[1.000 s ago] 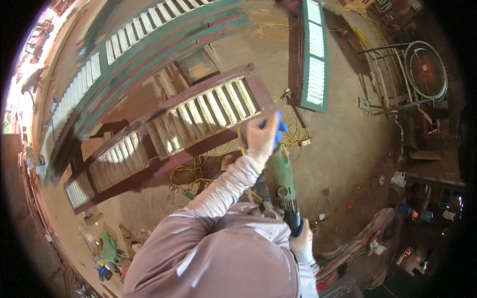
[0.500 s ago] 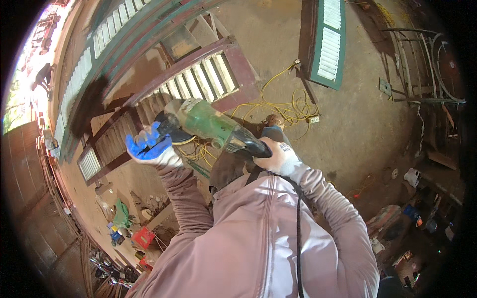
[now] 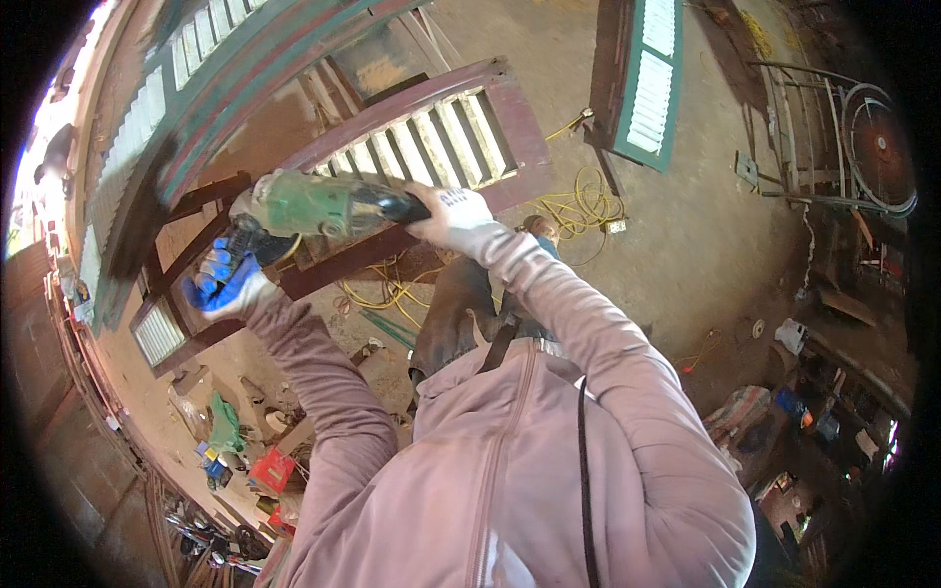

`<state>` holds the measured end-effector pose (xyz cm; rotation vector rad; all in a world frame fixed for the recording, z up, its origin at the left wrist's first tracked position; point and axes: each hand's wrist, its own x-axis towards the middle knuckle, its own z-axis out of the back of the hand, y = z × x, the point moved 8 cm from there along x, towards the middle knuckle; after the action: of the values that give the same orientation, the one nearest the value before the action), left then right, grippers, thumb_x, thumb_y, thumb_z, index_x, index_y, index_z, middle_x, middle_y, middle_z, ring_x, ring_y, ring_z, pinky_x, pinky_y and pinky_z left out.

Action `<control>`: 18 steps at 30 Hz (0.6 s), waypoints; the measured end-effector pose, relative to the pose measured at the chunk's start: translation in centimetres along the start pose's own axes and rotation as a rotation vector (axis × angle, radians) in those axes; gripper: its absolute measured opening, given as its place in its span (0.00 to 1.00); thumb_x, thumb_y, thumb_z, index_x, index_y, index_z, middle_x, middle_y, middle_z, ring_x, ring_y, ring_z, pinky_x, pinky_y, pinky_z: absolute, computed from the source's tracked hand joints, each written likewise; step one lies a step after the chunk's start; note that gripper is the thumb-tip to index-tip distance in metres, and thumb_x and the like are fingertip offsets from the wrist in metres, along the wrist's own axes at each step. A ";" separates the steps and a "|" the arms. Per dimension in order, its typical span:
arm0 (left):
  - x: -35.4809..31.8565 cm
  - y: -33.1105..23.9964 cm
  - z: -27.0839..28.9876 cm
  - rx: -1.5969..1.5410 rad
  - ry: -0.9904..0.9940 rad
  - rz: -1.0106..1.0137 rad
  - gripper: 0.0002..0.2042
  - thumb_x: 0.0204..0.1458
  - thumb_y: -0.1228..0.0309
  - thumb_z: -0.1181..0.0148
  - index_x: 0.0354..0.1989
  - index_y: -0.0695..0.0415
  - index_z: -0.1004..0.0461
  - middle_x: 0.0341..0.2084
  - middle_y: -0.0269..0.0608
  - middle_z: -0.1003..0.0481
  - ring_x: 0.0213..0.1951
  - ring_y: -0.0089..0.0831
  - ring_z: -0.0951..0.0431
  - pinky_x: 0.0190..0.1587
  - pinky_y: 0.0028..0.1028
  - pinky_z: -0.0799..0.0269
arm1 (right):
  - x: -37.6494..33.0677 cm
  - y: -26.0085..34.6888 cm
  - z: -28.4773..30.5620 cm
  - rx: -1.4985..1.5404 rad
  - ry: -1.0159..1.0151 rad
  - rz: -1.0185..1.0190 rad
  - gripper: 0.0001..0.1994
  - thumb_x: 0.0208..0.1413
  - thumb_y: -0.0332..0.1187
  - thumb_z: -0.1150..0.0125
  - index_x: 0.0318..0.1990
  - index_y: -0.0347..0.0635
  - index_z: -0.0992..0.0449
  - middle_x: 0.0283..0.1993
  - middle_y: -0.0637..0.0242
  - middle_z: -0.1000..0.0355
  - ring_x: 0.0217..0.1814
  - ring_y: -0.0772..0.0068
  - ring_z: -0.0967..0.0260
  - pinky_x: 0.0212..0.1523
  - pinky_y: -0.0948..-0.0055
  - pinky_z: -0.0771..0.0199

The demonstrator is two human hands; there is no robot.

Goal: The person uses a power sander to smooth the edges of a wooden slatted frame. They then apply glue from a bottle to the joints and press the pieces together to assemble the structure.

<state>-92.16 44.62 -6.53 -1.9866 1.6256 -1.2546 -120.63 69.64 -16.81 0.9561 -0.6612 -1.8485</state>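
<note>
Angling across the left side of the floor (image 3: 706, 255), a maroon shutter (image 3: 338, 267) shows pale slats, a green shutter (image 3: 647, 93) beyond its right end and yellow cable (image 3: 567, 206) looped near its right corner. A green grinder (image 3: 306, 204) is held before its near long edge, the right hand (image 3: 451, 216) clasping the rear handle, the blue-palmed left hand (image 3: 227, 284) curled round the head end.
</note>
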 end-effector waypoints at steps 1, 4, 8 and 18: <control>1.7 1.3 2.6 -0.161 -0.015 0.088 0.17 0.59 0.71 0.48 0.18 0.46 0.43 0.12 0.32 0.43 0.21 0.31 0.36 0.39 0.44 0.30 | 1.4 0.4 -0.5 -0.011 -0.043 0.004 0.31 0.54 0.47 0.33 0.64 0.48 0.31 0.48 0.52 0.20 0.53 0.51 0.22 0.55 0.56 0.26; 3.3 4.2 4.8 -0.156 -0.029 0.091 0.12 0.59 0.73 0.46 0.23 0.51 0.36 0.14 0.33 0.41 0.23 0.31 0.33 0.42 0.47 0.26 | 4.1 1.1 -1.8 -0.269 -0.098 -0.040 0.32 0.54 0.48 0.32 0.65 0.51 0.30 0.51 0.55 0.22 0.56 0.51 0.24 0.56 0.52 0.28; 2.5 6.1 2.1 0.566 0.072 -0.086 0.20 0.65 0.76 0.46 0.65 0.56 0.34 0.34 0.39 0.27 0.34 0.32 0.24 0.50 0.44 0.20 | 2.0 0.3 -3.1 -0.348 -0.261 -0.065 0.35 0.51 0.45 0.29 0.68 0.52 0.32 0.61 0.51 0.31 0.64 0.47 0.34 0.59 0.46 0.34; 7.6 17.7 -5.6 0.682 0.166 0.443 0.15 0.66 0.62 0.39 0.50 0.62 0.21 0.36 0.37 0.20 0.35 0.25 0.22 0.42 0.28 0.26 | -15.7 -13.4 0.5 -0.411 -0.363 -0.533 0.39 0.50 0.52 0.30 0.69 0.49 0.34 0.68 0.41 0.37 0.69 0.36 0.39 0.66 0.41 0.38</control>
<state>-108.09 33.65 -12.05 -1.0766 1.3398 -1.5379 -123.22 89.63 -21.51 0.5542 -0.2140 -2.5422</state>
